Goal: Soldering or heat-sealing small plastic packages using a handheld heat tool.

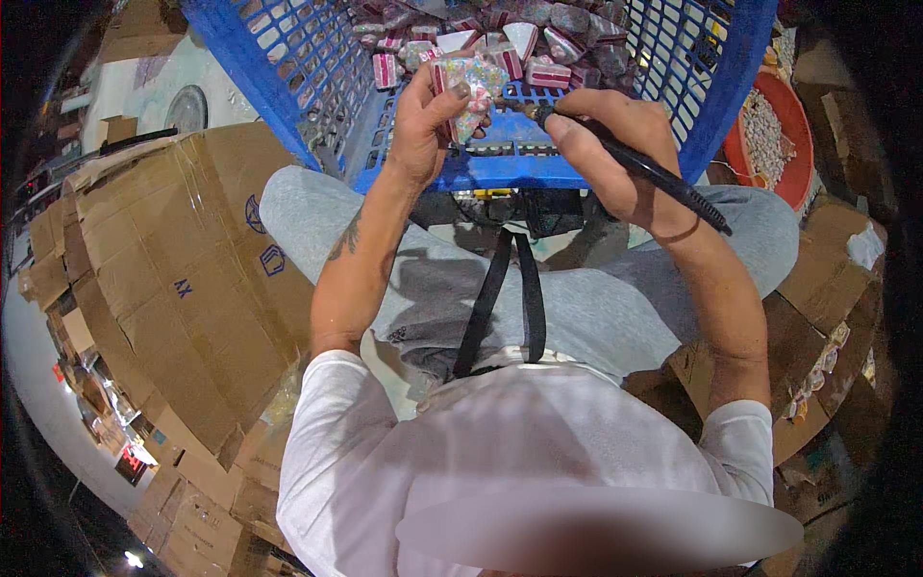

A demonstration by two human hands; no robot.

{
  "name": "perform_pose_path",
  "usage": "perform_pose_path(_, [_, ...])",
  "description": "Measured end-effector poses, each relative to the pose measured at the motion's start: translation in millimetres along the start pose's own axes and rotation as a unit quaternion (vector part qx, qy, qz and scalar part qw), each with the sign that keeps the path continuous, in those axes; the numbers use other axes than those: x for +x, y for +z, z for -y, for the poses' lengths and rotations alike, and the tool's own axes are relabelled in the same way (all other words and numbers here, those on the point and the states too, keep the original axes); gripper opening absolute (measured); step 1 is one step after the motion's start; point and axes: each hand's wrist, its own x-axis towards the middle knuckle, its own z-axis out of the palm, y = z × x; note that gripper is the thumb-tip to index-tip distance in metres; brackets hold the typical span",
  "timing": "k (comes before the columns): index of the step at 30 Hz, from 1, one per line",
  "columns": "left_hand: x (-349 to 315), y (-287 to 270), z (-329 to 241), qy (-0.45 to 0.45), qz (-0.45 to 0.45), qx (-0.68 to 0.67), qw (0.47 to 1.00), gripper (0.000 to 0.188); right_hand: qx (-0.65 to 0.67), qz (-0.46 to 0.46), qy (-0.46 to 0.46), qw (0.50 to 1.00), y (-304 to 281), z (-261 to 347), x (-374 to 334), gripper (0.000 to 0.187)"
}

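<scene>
Just below the basket, on the person's side, the white T-shirt is nearest, and two black straps hang from its hem over the grey trousers, whose legs are spread apart with the knees bent. Beyond the lap, the left hand grasps a wedge-shaped piece, pale with coloured specks and pink parts, its thumb pressing on the near side. This piece is raised over the front part of the blue basket. The right hand is closed around a black pen-like tool, from which a coiled end runs back over the wrist; its tip points toward the piece, but I cannot tell if they touch. Farther inside the basket lie many similar wedges, layered in white and dark pink, crowded together. To the right stands a red bowl with many small pale bits. At left, a large cardboard sheet carries blue printing: box-like and round symbols, and a short pair of letters. Behind the person's left side, another carton shows dark print, too small for reading.
</scene>
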Motion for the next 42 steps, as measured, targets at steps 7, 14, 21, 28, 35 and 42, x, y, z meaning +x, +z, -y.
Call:
perform_pose_path(7, [0,-1,0,-0.022,0.004,0.002,1.000,0.048,-0.002,-0.008,-0.011,1.000,1,-2,0,0.022])
perform_pose_path(14, [0,1,3,-0.008,0.003,0.010,1.000,0.046,0.005,0.004,0.011,1.000,-1,-1,-1,0.022])
perform_pose_path(21, [1,-1,2,0.003,0.010,0.005,1.000,0.044,0.057,-0.030,0.018,0.998,-9,2,-4,0.023])
perform_pose_path(28, [0,0,3,-0.010,-0.003,0.002,1.000,0.045,0.025,-0.005,-0.007,1.000,-8,0,-4,0.024])
perform_pose_path(35, [-1,-1,2,-0.020,0.011,0.007,1.000,0.045,0.025,-0.006,-0.004,1.000,-5,1,-4,0.024])
perform_pose_path(42, [0,-1,5,-0.007,0.023,0.015,1.000,0.047,-0.030,0.025,-0.053,0.998,-2,-1,-3,0.023])
